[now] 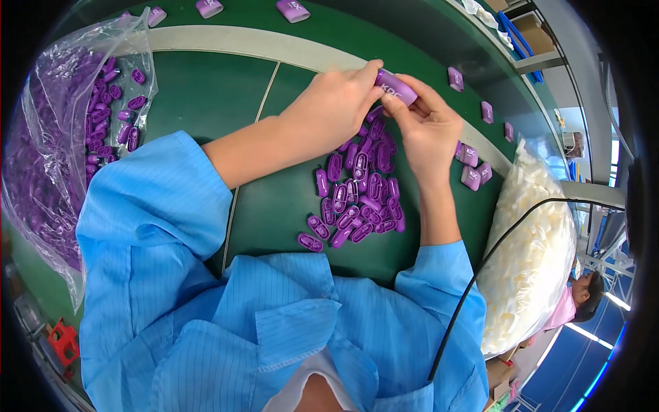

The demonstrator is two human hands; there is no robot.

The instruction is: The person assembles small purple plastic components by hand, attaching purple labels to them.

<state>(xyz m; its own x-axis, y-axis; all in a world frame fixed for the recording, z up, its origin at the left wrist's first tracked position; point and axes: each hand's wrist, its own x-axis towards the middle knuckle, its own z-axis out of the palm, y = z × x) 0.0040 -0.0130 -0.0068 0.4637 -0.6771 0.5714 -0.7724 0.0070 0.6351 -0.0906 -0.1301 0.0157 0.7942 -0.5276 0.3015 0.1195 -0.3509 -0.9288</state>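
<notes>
A light purple, flattened oval plastic case (pixel 397 88) is held up between my two hands, above the far edge of the green table. My right hand (pixel 431 127) grips its right end, thumb in front and fingers behind. My left hand (pixel 341 95) is closed at the left end, where a bit of darker purple shows; its fingertips partly hide that end. Below the hands lies a loose pile of small dark purple oval caps (pixel 360 172), many with their hollow side up. Several light purple cases (pixel 470 177) sit to the right of my right wrist.
A clear plastic bag (pixel 41 151) full of dark purple caps lies at the left, some spilling out. On the right stands a bulging bag of cream-coloured pieces (pixel 528 254). Beyond a pale rail (pixel 226 40), light purple cases (pixel 293 10) rest on a green belt. A black cable (pixel 473 281) crosses at right. Another person (pixel 573 302) sits far right.
</notes>
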